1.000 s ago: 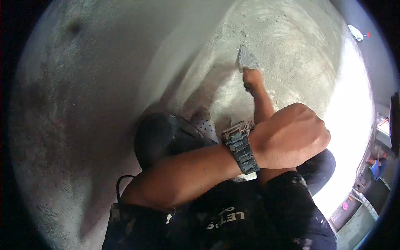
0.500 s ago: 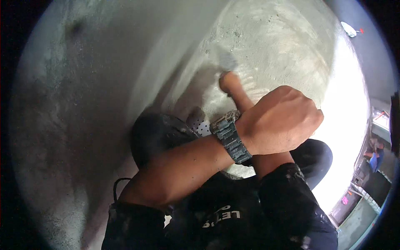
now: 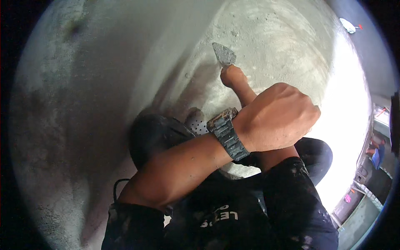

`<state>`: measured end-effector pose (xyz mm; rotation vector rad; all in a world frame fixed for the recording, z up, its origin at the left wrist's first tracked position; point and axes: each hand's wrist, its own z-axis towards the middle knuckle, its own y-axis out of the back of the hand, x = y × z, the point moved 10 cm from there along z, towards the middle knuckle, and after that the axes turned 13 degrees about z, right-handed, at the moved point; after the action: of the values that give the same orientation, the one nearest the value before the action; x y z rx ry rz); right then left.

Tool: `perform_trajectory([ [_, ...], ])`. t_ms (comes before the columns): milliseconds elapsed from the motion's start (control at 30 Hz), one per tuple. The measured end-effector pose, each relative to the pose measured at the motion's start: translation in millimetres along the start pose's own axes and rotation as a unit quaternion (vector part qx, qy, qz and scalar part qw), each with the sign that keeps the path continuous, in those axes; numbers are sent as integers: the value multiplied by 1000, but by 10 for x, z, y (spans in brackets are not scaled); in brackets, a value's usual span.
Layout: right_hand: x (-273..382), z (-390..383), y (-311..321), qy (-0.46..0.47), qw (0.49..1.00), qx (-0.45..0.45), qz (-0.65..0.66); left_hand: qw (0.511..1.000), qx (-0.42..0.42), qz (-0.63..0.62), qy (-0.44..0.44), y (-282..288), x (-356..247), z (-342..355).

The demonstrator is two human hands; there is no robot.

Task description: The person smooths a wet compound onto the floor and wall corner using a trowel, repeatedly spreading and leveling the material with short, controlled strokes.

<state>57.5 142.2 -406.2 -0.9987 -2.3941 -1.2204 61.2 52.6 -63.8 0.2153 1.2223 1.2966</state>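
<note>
My right hand is closed around the handle of a pointing trowel. Its grey, cement-smeared blade points away from me and lies at or just above the rough cement surface; whether it touches is unclear. Crossing over my right forearm is my left arm, with a dark, chunky wristwatch on the wrist. My left hand is a fist, back upward, its fingers curled underneath, so anything inside is hidden.
My bent knees in dark trousers flank my arms. A light shoe with holes rests beyond the left knee. Bright light floods the right side. Far right, another person sits near a blue thing. A white object lies upper right.
The trowel, blurred before, has swung a little to the left and now shows sharply. My right hand has shifted slightly; my left fist stays almost where it was.
</note>
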Motion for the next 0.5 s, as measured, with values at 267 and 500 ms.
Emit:
perform_trajectory([
  [267,-134,-191,-213,102,991,66,-51,1000,9,4,0,-84,-49,54],
  [500,-125,-528,-817,42,992,101,-57,1000,-5,17,4,-23,19,-38],
])
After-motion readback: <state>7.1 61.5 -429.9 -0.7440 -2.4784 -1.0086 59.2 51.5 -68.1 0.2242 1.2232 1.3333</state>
